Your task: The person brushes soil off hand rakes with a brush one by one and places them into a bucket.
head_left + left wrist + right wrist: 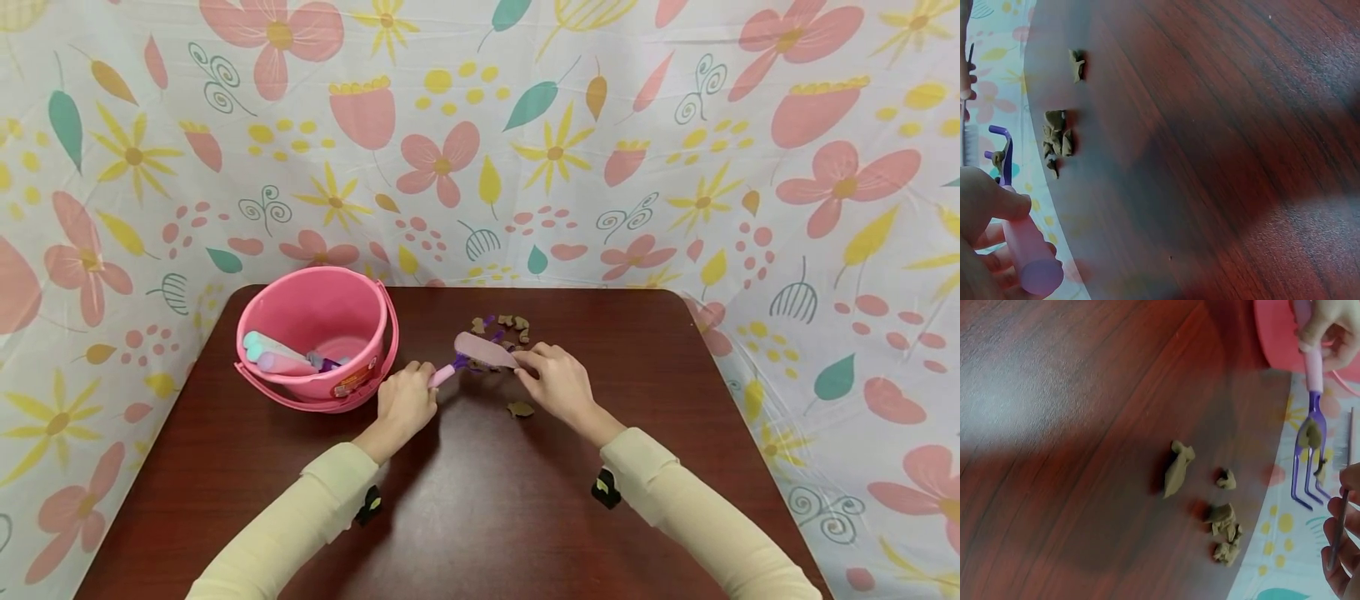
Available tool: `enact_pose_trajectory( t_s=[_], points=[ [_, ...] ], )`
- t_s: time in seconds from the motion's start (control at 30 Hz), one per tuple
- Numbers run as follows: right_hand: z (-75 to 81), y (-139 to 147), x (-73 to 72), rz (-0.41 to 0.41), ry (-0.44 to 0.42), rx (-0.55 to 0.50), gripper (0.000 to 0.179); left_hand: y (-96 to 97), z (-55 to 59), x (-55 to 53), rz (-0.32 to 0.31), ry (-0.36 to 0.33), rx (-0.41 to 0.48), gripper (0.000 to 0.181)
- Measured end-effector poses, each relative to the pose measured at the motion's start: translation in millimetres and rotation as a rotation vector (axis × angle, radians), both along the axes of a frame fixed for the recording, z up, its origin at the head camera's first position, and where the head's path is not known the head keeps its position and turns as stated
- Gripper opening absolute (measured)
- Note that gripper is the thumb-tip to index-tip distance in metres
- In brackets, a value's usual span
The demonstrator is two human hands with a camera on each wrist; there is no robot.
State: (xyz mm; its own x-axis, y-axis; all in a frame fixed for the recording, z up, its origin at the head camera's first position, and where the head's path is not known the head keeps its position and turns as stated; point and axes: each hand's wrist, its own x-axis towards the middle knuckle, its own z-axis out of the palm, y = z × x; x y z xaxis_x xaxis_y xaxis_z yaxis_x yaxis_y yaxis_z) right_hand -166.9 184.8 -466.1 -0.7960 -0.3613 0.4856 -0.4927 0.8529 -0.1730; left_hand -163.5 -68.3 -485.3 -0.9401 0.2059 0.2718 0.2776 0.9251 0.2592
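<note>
My left hand [407,400] grips the pink handle [442,376] of a small garden hand rake. Its purple tines [1298,475] carry brown, clay-like lumps [1311,434], seen in the right wrist view. A flat pink brush [480,347] lies across the front of the rake in the head view. My right hand [558,382] pinches the brush at its right end; pale bristles [970,142] show in the left wrist view, close to the tines. More brown lumps [1224,517] lie on the table below the tools, and one leaf-like piece [520,409] sits apart, nearer me.
At the left stands a pink bucket [315,296], its handle folded down in front. Inside lean tools with turquoise [264,344] and pink [283,364] handles. The dark wooden table [487,500] meets a flowered cloth [480,225] along its back edge.
</note>
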Motion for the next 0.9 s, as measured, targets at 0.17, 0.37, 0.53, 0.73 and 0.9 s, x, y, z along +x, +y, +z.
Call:
enact_pose_trajectory(
  t_s=[0.17,0.37,0.53,0.73,0.9],
  points=[
    [-2.3,-4.8,1.1,0.018,-0.002,0.042,0.022,1.0,2.4,-0.2,0.001,0.018,-0.014,0.019],
    [-4.7,-2.6,0.9,0.018,0.0,0.057,0.022,-2.7,5.5,-0.8,0.025,0.033,-0.022,0.019],
    [-6.2,1.5,1.7,0.02,-0.013,0.06,0.021,-4.4,4.9,-1.5,0.025,0.034,-0.018,0.018],
    [-10.5,9.4,4.0,0.015,-0.006,0.064,0.021,-3.2,3.3,-1.5,0.021,0.041,-0.021,0.018],
    [-11.0,14.0,6.7,0.013,0.014,0.052,0.022,-2.1,2.5,-1.4,0.018,0.051,-0.013,0.018]
  ],
)
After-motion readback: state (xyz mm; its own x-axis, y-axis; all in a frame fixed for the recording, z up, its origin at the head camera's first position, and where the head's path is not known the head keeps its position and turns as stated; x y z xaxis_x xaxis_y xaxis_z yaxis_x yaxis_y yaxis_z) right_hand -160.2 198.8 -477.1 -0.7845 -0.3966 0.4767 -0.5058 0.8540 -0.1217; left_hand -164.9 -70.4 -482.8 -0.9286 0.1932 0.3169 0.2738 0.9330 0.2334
